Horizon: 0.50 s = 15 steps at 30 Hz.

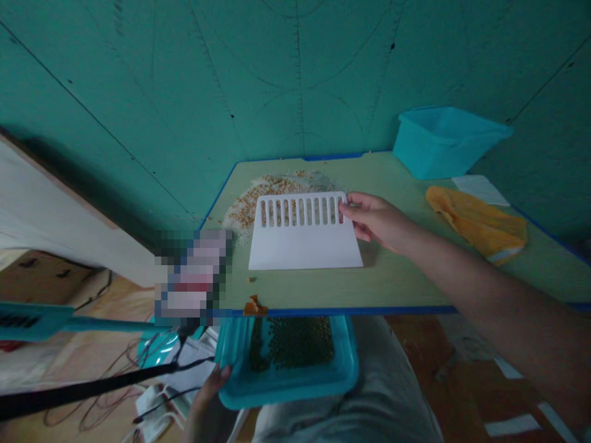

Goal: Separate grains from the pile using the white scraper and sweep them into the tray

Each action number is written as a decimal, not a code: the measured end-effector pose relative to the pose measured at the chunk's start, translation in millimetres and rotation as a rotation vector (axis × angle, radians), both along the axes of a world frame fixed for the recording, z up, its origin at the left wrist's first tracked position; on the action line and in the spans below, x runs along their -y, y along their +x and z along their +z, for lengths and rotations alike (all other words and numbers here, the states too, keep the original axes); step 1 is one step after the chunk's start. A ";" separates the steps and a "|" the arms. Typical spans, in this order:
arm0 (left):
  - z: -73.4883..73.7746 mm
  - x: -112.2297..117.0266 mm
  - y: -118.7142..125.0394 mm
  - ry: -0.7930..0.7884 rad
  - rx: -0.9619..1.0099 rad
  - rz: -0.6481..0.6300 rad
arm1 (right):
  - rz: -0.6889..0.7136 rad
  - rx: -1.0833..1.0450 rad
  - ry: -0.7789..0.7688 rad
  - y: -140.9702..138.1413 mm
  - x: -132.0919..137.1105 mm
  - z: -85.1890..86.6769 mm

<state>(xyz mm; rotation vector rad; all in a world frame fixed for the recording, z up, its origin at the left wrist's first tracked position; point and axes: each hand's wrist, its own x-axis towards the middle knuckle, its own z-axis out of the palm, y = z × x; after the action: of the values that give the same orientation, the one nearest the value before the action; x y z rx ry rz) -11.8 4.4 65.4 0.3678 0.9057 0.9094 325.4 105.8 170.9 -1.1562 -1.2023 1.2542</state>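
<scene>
A white flat scraper with a row of slots along its top stands tilted on the table. My right hand grips its upper right corner, thumb in front. Behind the scraper, a loose spread of orange-yellow kernels and white grains covers the tabletop, partly hidden by it. Just below the table's front edge is a teal tray holding small dark green beans. My left hand holds the tray's left side, its thumb on the rim and the other fingers out of sight.
A teal bin stands at the table's back right, near a yellow cloth and a white sheet. An orange scrap lies at the front edge. A pixelated object covers the left edge. Cables and a power strip lie lower left.
</scene>
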 end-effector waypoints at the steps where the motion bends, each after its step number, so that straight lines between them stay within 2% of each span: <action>1: -1.5 0.6 -2.3 0.014 0.020 -0.020 | 0.005 -0.007 0.004 0.1 0.9 0.8; 5: -5.2 3.7 -7.7 0.021 0.058 -0.041 | 0.000 -0.005 0.007 -0.1 2.7 3.3; 10: -2.6 2.6 -3.4 0.047 0.113 -0.044 | -0.019 -0.002 0.018 0.2 1.9 2.6; 15: 6.9 0.6 3.7 0.011 0.041 0.038 | -0.164 -0.041 0.104 1.3 1.1 3.1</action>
<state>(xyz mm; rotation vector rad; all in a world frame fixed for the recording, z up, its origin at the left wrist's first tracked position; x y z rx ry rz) -8.1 3.8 72.2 0.3408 0.8735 0.9541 326.8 104.6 173.9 -1.1239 -1.1066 1.0748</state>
